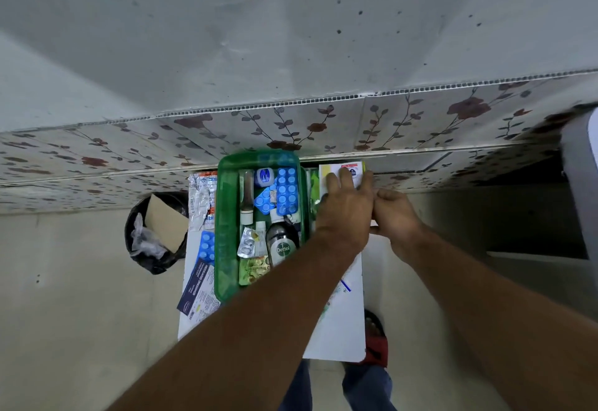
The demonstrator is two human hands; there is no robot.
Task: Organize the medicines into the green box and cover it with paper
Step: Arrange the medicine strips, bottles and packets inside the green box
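While both bare hands worked at the far right of the small white counter point(343, 329), one rectangular green plastic box point(226, 216) sat on its left half, its long axis running away from the person toward the flowered wall tiles point(404, 119). The box was translucent, with rounded corners and no cover on it. Inside it lay two blue blister strips of round tablets point(284, 190), one long and one short and tilted, one dark Dettol bottle point(281, 244) with its white cap pointing toward the wall, one slim brown vial point(246, 197) lying along the same axis, one small white-and-blue tub point(265, 176), one silver blister strip point(246, 244) and one green sachet point(254, 270).

Outside the box, on the left edge of the counter, lay one crumpled silver foil strip point(200, 203), one more blue blister strip point(206, 247) and one dark blue printed leaflet point(197, 289).

The left hand point(344, 210) lay with fingers spread on one white-and-yellow carton point(336, 173) just right of the box; the right hand point(396, 213) was curled beside it, touching it, though whether it gripped anything could not be told. One black-lined bin point(155, 232) stood on the floor to the left.
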